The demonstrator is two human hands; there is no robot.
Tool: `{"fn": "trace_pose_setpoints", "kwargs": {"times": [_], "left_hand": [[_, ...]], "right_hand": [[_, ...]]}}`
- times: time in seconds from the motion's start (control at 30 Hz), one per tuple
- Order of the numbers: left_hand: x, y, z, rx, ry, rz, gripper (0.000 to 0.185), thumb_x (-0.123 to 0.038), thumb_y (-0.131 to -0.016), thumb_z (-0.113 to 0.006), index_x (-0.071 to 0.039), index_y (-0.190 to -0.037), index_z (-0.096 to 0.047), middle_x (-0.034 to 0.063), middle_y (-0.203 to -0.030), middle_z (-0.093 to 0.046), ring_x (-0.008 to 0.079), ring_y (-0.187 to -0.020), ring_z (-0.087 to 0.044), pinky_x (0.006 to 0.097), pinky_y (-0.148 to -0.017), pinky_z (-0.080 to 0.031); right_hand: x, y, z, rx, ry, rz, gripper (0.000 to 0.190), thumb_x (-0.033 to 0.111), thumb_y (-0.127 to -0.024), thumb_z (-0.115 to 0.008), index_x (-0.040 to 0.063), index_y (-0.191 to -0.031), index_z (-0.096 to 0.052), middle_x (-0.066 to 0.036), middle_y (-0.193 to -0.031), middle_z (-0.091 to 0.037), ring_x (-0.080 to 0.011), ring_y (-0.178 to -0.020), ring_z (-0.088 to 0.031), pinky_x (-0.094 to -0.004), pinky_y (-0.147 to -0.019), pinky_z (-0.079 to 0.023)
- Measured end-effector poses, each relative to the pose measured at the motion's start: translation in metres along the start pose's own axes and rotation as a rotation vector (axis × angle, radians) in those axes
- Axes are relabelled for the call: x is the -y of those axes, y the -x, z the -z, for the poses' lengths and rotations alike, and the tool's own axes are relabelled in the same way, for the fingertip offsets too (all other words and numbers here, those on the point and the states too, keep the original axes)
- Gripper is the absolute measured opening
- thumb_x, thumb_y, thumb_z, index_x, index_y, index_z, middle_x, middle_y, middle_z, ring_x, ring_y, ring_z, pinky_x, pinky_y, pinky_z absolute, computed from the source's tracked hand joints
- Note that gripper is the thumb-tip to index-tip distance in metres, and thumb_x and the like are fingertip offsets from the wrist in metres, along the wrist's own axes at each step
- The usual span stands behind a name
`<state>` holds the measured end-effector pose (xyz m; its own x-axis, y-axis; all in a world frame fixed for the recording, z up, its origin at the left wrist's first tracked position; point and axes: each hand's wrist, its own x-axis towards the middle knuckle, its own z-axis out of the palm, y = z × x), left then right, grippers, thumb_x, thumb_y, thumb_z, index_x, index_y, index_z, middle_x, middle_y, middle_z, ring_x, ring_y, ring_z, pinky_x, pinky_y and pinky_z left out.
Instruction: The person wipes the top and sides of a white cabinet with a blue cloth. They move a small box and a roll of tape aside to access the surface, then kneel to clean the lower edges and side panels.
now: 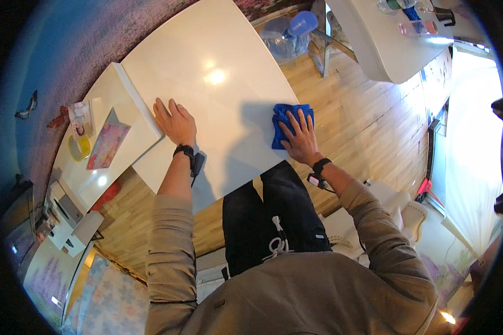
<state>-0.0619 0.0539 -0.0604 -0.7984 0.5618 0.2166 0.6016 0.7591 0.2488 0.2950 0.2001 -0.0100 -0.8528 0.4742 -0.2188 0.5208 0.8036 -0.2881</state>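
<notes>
A glossy white table (209, 46) spreads out in front of me. Near its left side, my left hand (175, 122) rests flat on the top with nothing in it, beside the raised edge of an adjoining white surface. My right hand (299, 136) presses on a folded blue cloth (279, 125) at the table's right edge, its fingers spread over the cloth. Part of the cloth is hidden under that hand. Both wrists wear black straps with small devices attached.
The adjoining white surface (121, 163) holds a roll of yellow tape (79, 148), a floral card (109, 144) and a picture card (81, 118). Another white table (385, 50) with bottles stands at upper right. Near it is a clear plastic bag (283, 42). Cream chairs (377, 194) stand behind my right arm.
</notes>
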Motion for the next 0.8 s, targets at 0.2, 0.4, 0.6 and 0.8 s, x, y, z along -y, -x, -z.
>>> {"fn": "trace_pose_setpoints", "kwargs": {"times": [0.2, 0.4, 0.6, 0.8], "left_hand": [[0.019, 0.0, -0.002, 0.079, 0.156, -0.054, 0.035, -0.02, -0.1, -0.057, -0.003, -0.13, -0.06, 0.0238, -0.16, -0.035, 0.0437, -0.149, -0.03, 0.0574, -0.12, -0.026], [0.043, 0.021, 0.022, 0.197, 0.502, -0.047, 0.035, -0.01, -0.096, -0.058, 0.005, -0.129, -0.061, 0.0261, -0.15, -0.049, 0.0412, -0.143, -0.043, 0.0464, -0.118, -0.036], [0.081, 0.094, 0.06, 0.221, 0.563, 0.01, 0.031, -0.005, -0.098, -0.054, 0.003, -0.126, -0.063, 0.0199, -0.145, -0.058, 0.0375, -0.135, -0.054, 0.0424, -0.111, -0.045], [0.134, 0.137, 0.084, 0.19, 0.328, 0.068, 0.029, -0.006, -0.101, -0.05, 0.002, -0.126, -0.061, 0.0199, -0.153, -0.049, 0.0386, -0.143, -0.043, 0.0466, -0.117, -0.035]], "right_hand": [[0.065, 0.013, -0.035, -0.011, 0.005, 0.015, 0.062, 0.04, -0.094, -0.066, 0.02, -0.151, -0.051, -0.014, -0.168, -0.023, -0.0451, -0.155, -0.014, -0.065, -0.122, -0.014], [0.162, 0.011, -0.071, 0.109, -0.046, 0.173, 0.066, 0.05, -0.103, -0.053, 0.026, -0.161, -0.033, -0.011, -0.172, -0.011, -0.0438, -0.157, -0.004, -0.0654, -0.123, -0.007], [0.266, -0.018, -0.104, 0.028, -0.233, 0.521, 0.058, 0.045, -0.094, -0.066, 0.019, -0.145, -0.057, -0.011, -0.164, -0.033, -0.0375, -0.155, -0.021, -0.0595, -0.126, -0.014], [0.236, -0.077, -0.092, -0.094, -0.217, 0.443, 0.062, 0.047, -0.091, -0.068, 0.026, -0.148, -0.054, -0.007, -0.164, -0.036, -0.0369, -0.154, -0.022, -0.0619, -0.125, -0.011]]}}
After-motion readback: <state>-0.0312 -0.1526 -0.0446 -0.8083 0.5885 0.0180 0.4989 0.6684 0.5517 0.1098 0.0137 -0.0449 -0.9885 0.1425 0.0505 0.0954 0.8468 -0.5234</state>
